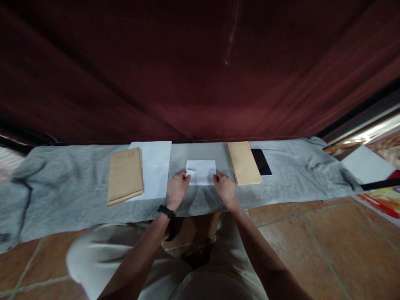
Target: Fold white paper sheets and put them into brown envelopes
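A folded sheet of white paper [201, 175] lies on the grey cloth in front of me, with a fold line running across it. My left hand [178, 188] pinches its left edge between thumb and curled fingers. At the opposite edge, my right hand [224, 187] grips the paper the same way. Just right of that hand rests a stack of brown envelopes [245, 163]. Farther to the left, a second stack of brown envelopes [125, 174] partly covers some flat white sheets [156, 168].
The grey cloth [78, 187] covers a long narrow surface. A dark flat device [261, 161] sticks out from under the right envelopes. Dark red fabric [200, 83] hangs behind. Tiled floor [300, 237] lies below, and another white sheet [368, 164] is at far right.
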The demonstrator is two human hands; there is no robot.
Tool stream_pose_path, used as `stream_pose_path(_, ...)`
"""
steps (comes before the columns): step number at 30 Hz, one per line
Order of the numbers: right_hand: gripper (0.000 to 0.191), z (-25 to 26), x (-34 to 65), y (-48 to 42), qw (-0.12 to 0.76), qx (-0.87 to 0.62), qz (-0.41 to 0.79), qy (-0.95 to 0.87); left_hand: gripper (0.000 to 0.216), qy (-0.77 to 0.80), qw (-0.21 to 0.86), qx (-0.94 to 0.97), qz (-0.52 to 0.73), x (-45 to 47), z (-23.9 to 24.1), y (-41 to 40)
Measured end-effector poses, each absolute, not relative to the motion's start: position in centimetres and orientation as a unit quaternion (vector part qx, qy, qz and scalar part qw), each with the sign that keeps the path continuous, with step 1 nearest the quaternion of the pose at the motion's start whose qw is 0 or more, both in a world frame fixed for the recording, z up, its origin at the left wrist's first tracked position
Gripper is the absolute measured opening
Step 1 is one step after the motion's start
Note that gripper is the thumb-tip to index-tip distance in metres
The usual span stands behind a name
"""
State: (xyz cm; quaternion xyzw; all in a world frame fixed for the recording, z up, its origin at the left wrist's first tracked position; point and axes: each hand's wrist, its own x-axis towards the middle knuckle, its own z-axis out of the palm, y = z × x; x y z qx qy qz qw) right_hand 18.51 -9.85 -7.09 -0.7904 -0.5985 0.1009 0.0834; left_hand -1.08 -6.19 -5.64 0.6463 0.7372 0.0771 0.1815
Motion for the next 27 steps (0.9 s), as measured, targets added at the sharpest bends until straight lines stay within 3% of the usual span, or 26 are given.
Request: stream_pose_path(27,0.033,-8.0,18.8,-6.0,0.089,-0.790,0.025,-0.606,0.029,0.739,0.148,0.650,0.097,-0.4,-6.1,-2.4)
